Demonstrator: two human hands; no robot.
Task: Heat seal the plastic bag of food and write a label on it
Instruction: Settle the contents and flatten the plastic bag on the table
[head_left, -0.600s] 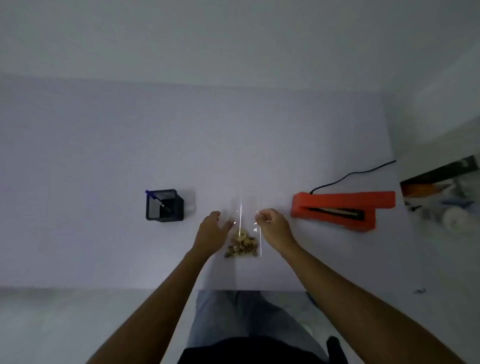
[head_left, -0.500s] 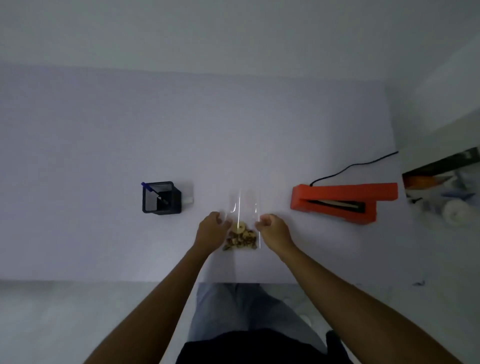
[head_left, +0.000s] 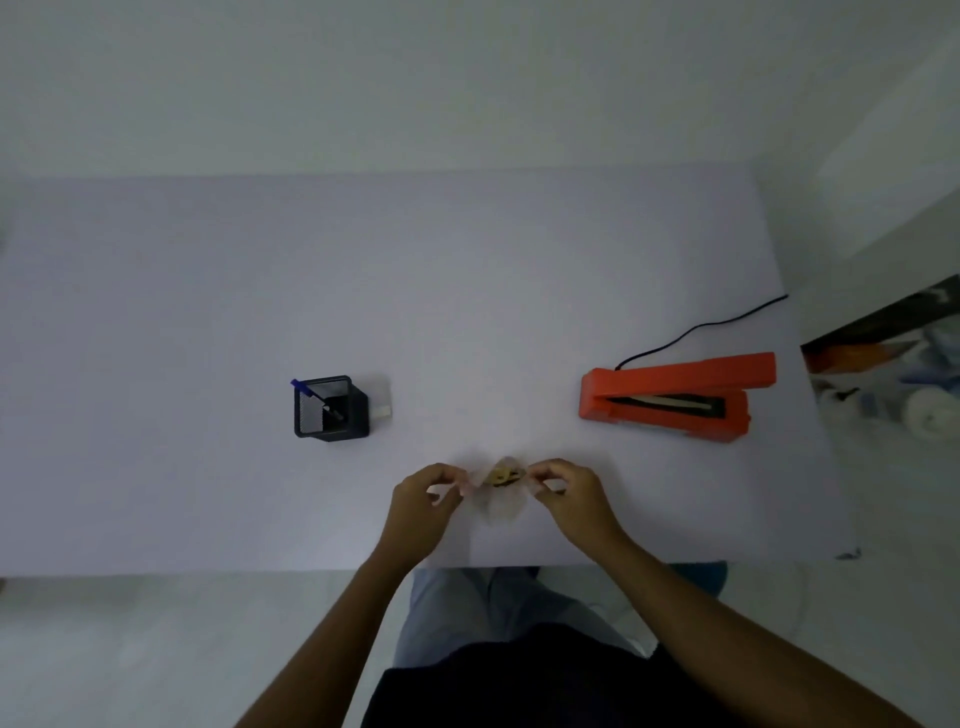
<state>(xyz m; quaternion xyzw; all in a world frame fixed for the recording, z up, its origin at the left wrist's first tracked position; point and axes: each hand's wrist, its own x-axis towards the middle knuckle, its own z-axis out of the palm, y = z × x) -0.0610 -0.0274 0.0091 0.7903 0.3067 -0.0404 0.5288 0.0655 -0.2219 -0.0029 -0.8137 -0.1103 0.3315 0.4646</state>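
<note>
White wall filled the top of the frame, and below it a pale table spread nearly edge to edge. At right sat the orange sealer, jaw raised, its cord trailing toward the upper right. Left of centre stood a black mesh cup with a blue pen in it.

Half a second before, the bag had lain flat with its neck pointing away; now it was lifted near the bottom centre, its food bunched high between the hands. The left hand pinched its left edge and the right hand its right edge. That suggested pickup was done and the carry to the sealer came next.

Bare table lay between bag and sealer, so the path looked open. The near edge ran just below the hands.
</note>
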